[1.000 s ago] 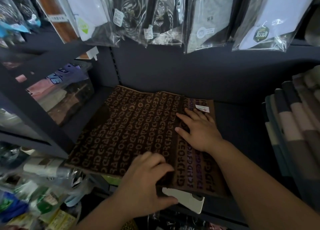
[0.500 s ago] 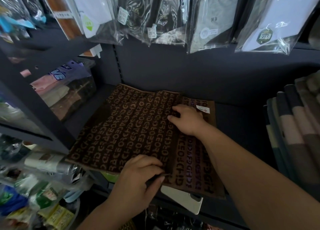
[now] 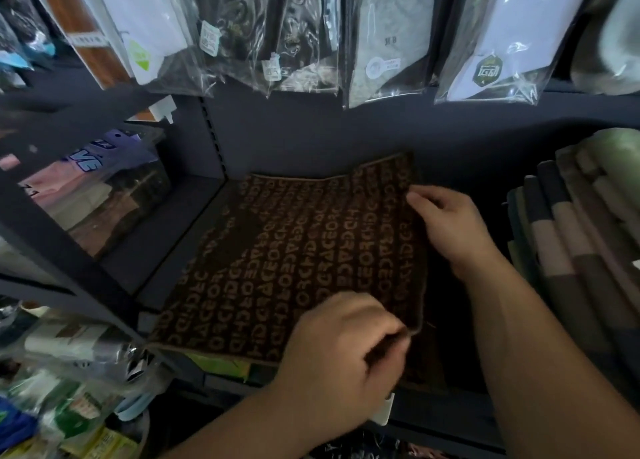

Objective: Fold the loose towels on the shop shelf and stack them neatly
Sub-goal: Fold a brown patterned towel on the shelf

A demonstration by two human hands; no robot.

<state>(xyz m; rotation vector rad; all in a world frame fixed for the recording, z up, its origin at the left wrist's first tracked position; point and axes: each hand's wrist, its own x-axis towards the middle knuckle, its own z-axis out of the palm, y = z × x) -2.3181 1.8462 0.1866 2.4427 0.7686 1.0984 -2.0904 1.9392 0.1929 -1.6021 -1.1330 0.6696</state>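
Left hand and right hand pinch brown towel at its right edge.

Clear-bagged goods hanging above; purple-lettered garment left behind clear panel; wrapped packets lower left.

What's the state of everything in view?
Brown lettered towel: flat on the shelf, right edge held in both hands.
Left hand: pinches the towel's near right corner.
Right hand: grips its far right edge.
Striped towels: folded, stacked at right.
Bagged goods: sealed, hanging above.
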